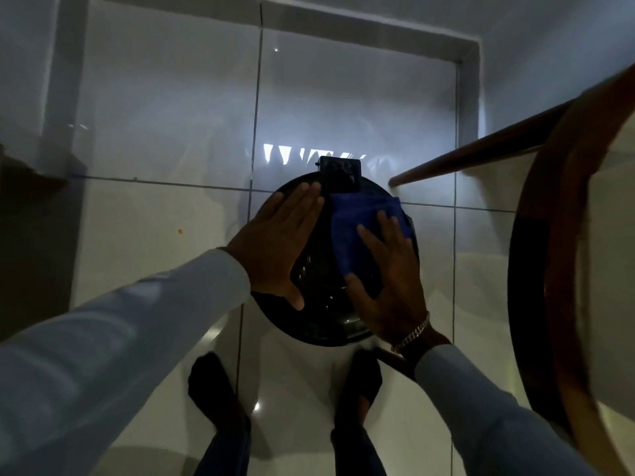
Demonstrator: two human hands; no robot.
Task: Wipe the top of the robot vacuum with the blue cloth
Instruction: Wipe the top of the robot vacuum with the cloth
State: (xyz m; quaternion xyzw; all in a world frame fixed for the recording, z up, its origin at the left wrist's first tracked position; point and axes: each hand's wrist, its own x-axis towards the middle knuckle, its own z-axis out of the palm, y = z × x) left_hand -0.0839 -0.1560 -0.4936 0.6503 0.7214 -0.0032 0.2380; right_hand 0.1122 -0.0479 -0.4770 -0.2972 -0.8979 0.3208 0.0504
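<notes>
A round black robot vacuum (326,314) sits on the glossy white tiled floor in the middle of the head view. My left hand (278,245) lies flat on the left half of its top, fingers together and stretched out, holding nothing. My right hand (388,276) presses flat on a folded blue cloth (357,228) that covers the right half of the vacuum's top. The cloth's far edge reaches a small black box (340,175) at the vacuum's far rim. A metal bracelet is on my right wrist.
A round wooden table rim (549,255) and a slanted wooden leg (481,149) crowd the right side. My two dark shoes (220,389) stand just below the vacuum. A raised white ledge (343,18) frames the floor at the back; dark furniture (20,207) sits at the left edge.
</notes>
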